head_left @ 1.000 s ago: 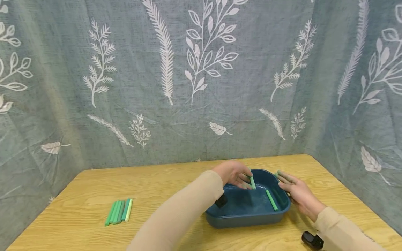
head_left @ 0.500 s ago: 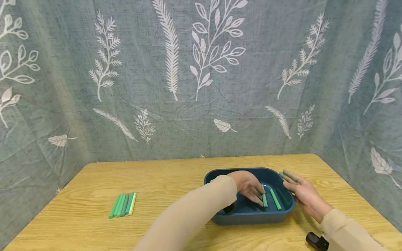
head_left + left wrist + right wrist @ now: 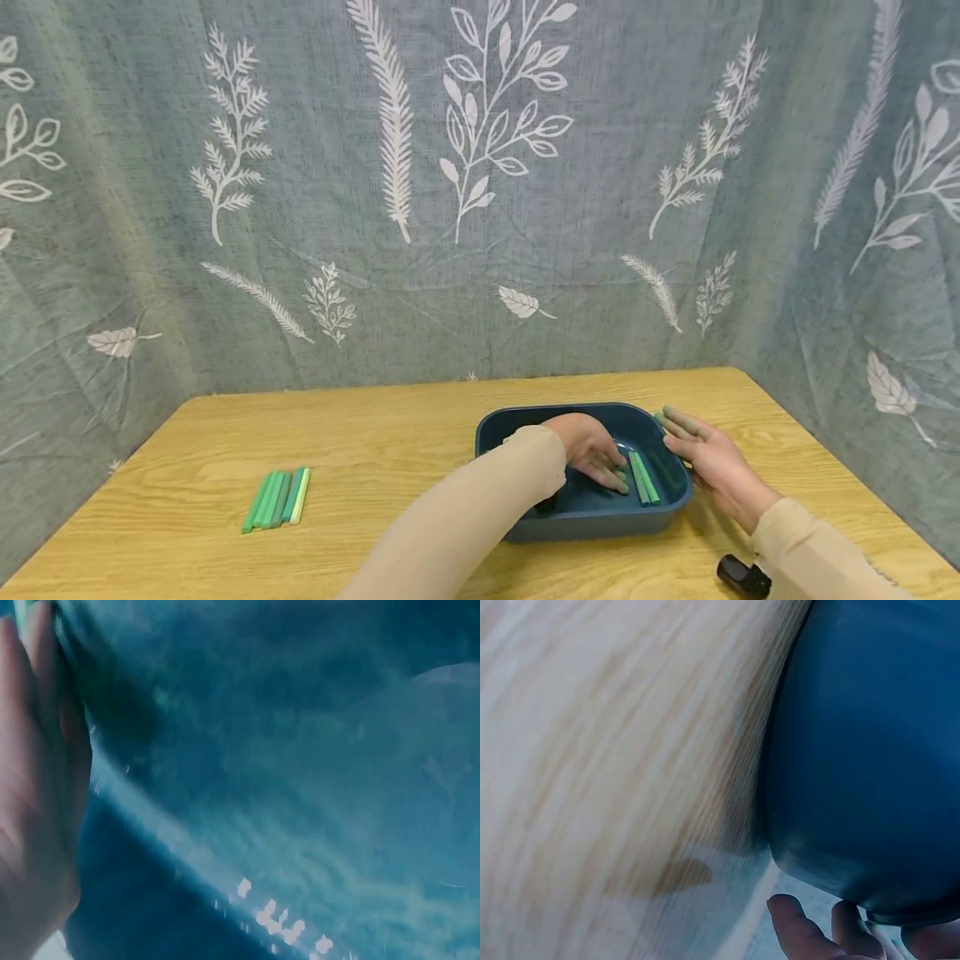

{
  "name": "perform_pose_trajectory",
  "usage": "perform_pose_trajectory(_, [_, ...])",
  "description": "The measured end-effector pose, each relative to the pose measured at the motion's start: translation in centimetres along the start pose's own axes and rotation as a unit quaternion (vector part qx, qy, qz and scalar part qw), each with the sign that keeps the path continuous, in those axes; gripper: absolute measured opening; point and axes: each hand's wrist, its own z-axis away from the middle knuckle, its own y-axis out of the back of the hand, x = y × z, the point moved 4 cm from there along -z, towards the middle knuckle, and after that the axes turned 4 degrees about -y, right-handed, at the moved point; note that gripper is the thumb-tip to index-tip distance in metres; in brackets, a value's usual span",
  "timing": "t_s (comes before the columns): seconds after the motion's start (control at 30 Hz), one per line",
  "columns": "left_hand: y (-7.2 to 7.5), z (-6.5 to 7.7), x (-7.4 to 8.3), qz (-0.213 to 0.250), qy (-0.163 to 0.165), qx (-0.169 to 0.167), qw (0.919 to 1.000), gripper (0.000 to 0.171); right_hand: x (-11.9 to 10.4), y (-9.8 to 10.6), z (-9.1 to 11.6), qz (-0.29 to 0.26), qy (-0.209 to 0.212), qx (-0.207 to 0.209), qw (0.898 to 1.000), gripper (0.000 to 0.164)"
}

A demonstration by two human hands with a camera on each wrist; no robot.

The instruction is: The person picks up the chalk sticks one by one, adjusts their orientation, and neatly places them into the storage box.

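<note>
Inside the dark blue plastic basin (image 3: 588, 525) two green chalk sticks (image 3: 643, 479) lie side by side toward the right. My left hand (image 3: 596, 454) reaches down into the basin, its fingers loosely extended just left of the chalk and holding nothing. In the left wrist view the left hand (image 3: 34, 795) shows at the left edge, over the shiny blue basin floor. My right hand (image 3: 716, 462) rests at the basin's right rim with fingers straight and green-stained tips. The right wrist view shows the right hand's fingers (image 3: 810, 934) beside the basin's outer wall (image 3: 870, 765).
On the left of the wooden table (image 3: 187, 467) lies a row of several chalk sticks (image 3: 276, 500) in greens and pale yellow. A patterned grey-green curtain (image 3: 420, 317) surrounds the table's back and sides. A black wrist device (image 3: 742, 575) sits by the right sleeve.
My left hand has lowered a green chalk stick into the basin, laid it beside the other one, and let go. The right hand has stayed at the rim.
</note>
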Motion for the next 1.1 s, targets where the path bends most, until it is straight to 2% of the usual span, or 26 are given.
perform_pose_trajectory(0.13, [1.5, 1.4, 0.4, -0.003, -0.02, 0.007, 0.9998, 0.038, -0.1, -0.4, -0.1, -0.007, 0.002, 0.0, 1.0, 0.062])
perform_pose_trajectory(0.3, [3.2, 4.2, 1.0, 0.001, -0.055, 0.022, 0.9982, 0.041, -0.3, -0.7, -0.2, -0.008, 0.004, 0.001, 1.0, 0.061])
perform_pose_trajectory(0.5, [4.6, 7.4, 1.4, 0.006, -0.095, 0.019, 0.9953, 0.046, -0.1, -0.9, -0.4, 0.003, -0.002, 0.003, 1.0, 0.06])
perform_pose_trajectory(0.6, [5.7, 8.8, 1.3, 0.011, -0.116, 0.032, 0.9926, 0.048, -0.2, -0.9, -0.6, 0.003, -0.002, 0.005, 1.0, 0.061])
perform_pose_trajectory(0.73, [7.5, 10.6, 0.2, 0.017, -0.137, 0.054, 0.989, 0.046, -0.1, -0.9, -0.7, 0.002, -0.002, 0.005, 1.0, 0.061])
perform_pose_trajectory(0.9, [9.4, 12.1, -1.9, 0.012, -0.153, 0.061, 0.9863, 0.046, 0.1, -0.8, -0.4, 0.011, -0.007, 0.008, 1.0, 0.061])
perform_pose_trajectory(1.1, [10.9, 13.6, -4.1, 0.003, -0.178, 0.06, 0.9822, 0.049, 0.2, -0.6, 0.2, 0.005, -0.006, 0.009, 1.0, 0.061])
